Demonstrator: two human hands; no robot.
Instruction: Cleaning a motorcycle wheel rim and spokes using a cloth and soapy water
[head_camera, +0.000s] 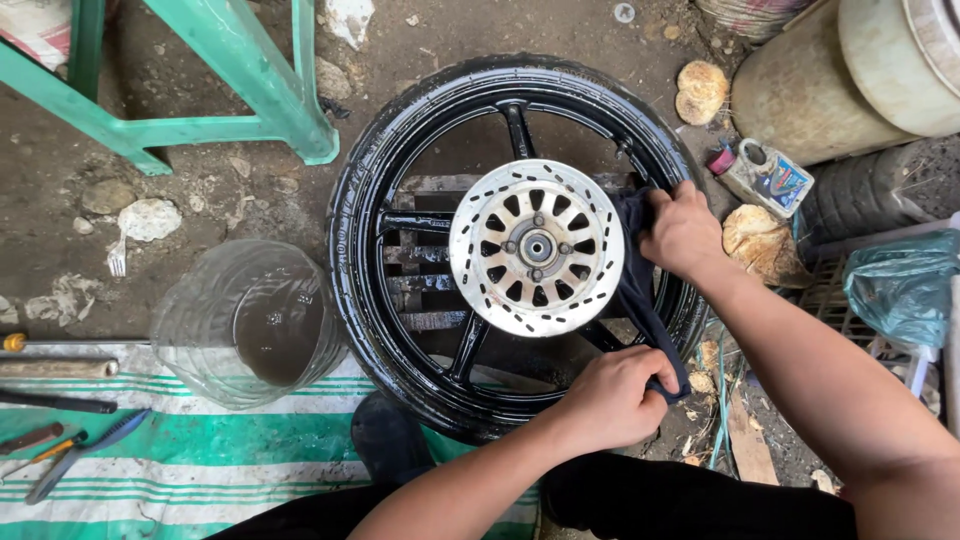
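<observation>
Gripping a dark cloth (640, 300), both hands clamped, against glossy black wheel (400, 180)

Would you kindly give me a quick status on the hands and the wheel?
Left hand and right hand both grip dark cloth, stretched across rim. Wheel flat on ground, disc up. Plastic tub sits beside, clear of hands.

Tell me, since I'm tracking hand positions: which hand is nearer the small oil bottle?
Right. The right hand grips the dark cloth just left of the oil bottle; the left hand holds the cloth's lower end, farther away.
</observation>
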